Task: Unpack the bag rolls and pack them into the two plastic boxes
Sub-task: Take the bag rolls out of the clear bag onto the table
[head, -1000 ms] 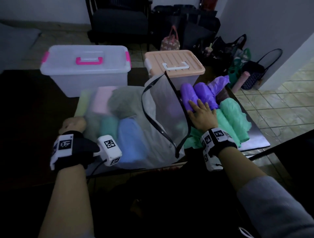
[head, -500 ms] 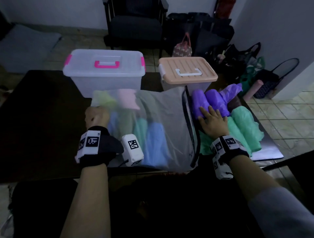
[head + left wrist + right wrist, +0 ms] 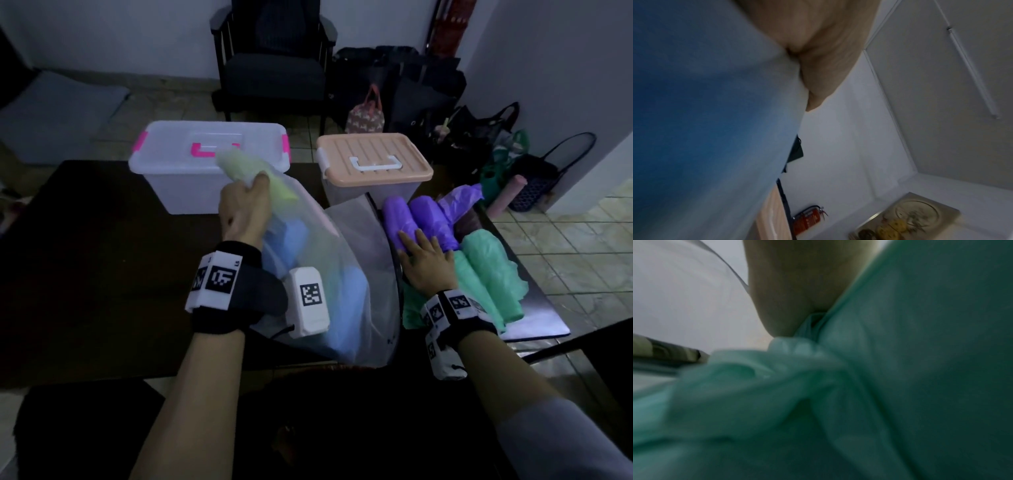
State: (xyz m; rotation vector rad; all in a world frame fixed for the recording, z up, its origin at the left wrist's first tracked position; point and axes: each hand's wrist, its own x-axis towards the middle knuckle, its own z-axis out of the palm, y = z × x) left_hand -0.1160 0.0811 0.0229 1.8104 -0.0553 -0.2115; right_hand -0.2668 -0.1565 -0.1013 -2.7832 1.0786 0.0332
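The left hand [image 3: 244,211] is being held raised above the dark table [image 3: 85,260], in front of the clear box with pink latches [image 3: 178,171]. Its fingers are clenched around the bunched end of the clear packing bag [image 3: 329,274], and a yellow-green roll [image 3: 253,171] inside that end is being gripped through the film. The bag is being tilted up at this end, with its lower part resting on the table; blue rolls [image 3: 346,308] are being seen through its film, just right of the left wrist. In the left wrist view only blue film and the heel of the hand are being shown, blurred.

Right of the clear box, the box with the peach lid [image 3: 373,161] is standing closed on the table, apart from it.

The right hand [image 3: 426,262] is being laid flat, fingers straight and spread, grasping nothing. Its fingertips are resting on the purple rolls [image 3: 421,219], which are lying in front of the peach-lidded box. Its palm is lying against the green rolls [image 3: 486,274], beside the purple ones at the table's right edge.

Behind the table, a dark chair [image 3: 274,68] and several bags [image 3: 496,144] are standing on the floor.
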